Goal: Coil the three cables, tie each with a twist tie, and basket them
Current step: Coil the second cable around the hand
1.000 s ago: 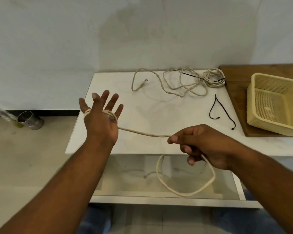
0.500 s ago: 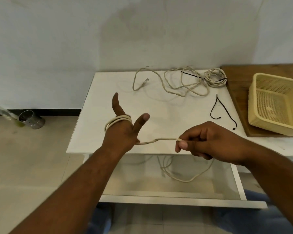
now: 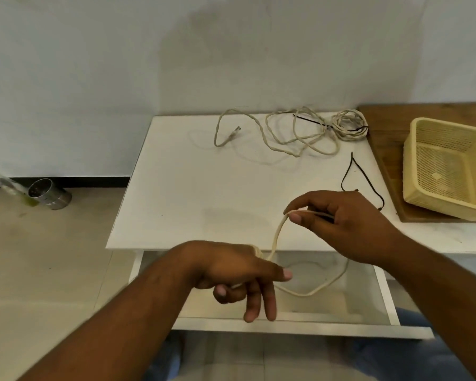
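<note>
White table (image 3: pixel 204 188), right hand (image 3: pixel 349 224) pinching cream cable (image 3: pixel 276 237), coils round left hand (image 3: pixel 231 270)

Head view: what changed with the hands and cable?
The left hand turned over and dropped toward the drawer, winding on more cream cable; the right hand, pinching it throughout, moved forward over the white table. Loose cables, black twist ties, yellow mesh basket unmoved.

Cream cable (image 3: pixel 277 235): wound round left hand (image 3: pixel 231 270), rising to right hand (image 3: pixel 341 224) pinch, slack loop hanging below. Remaining cables (image 3: pixel 338 127) tangled well beyond the grip; bent black twist tie (image 3: pixel 366 177) just beyond; yellow mesh basket (image 3: pixel 408 171) to its right.
</note>
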